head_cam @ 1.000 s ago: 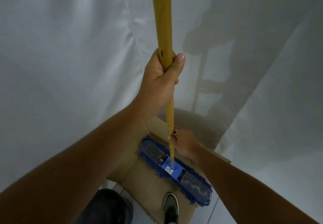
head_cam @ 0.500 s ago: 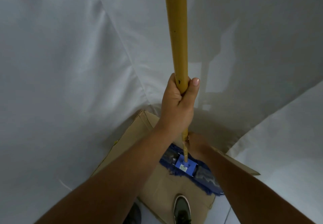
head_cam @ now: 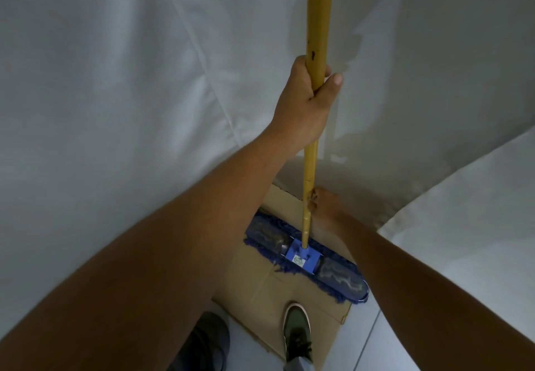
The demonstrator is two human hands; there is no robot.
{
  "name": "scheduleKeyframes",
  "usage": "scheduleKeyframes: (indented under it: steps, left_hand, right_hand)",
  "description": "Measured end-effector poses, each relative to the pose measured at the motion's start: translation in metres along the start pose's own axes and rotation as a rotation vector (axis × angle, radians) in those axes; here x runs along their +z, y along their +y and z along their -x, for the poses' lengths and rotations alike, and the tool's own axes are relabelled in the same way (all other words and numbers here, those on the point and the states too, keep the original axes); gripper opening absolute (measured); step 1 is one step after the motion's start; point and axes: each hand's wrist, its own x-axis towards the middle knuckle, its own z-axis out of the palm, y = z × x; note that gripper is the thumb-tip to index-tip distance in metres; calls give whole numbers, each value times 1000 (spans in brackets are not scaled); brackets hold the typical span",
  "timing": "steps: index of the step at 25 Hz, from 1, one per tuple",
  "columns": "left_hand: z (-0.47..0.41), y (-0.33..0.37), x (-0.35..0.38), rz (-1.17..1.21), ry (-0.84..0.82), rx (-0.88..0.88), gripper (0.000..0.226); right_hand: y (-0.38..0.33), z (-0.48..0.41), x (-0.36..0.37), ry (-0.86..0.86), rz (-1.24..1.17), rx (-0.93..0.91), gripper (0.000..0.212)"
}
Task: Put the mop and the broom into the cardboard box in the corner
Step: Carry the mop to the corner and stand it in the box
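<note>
The mop has a long yellow handle (head_cam: pixel 318 17) and a flat blue fringed head (head_cam: pixel 304 257). It stands nearly upright, and its head lies across the top of the cardboard box (head_cam: pixel 260 289) in the corner. My left hand (head_cam: pixel 304 104) grips the handle high up. My right hand (head_cam: pixel 324 205) holds the handle low down, just above the head. No broom is in view.
White sheets (head_cam: pixel 115 81) hang on both walls of the corner, right behind the box. My two shoes (head_cam: pixel 296 333) stand on the pale tiled floor against the box's near side.
The view has shifted slightly, and the mop head now sits a little further left across the box. Both hands keep their grip on the handle.
</note>
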Motion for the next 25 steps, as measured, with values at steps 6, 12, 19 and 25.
scheduleKeyframes:
  steps: [6,12,19,25]
  left_hand:
    - [7,-5,3,7,-11,-91,14]
    - [25,-1,-4,-208,22,-116,22]
    - [98,28,-38,-661,141,-82,59]
    - [253,111,-97,-1313,327,93,63]
  right_hand:
    - [1,12,-4,14,47,-22,19]
    - [1,46,-24,12,102,-7,63]
    - [-20,132,-84,213,357,-238,61]
    - [-80,261,-136,566,756,-581,59]
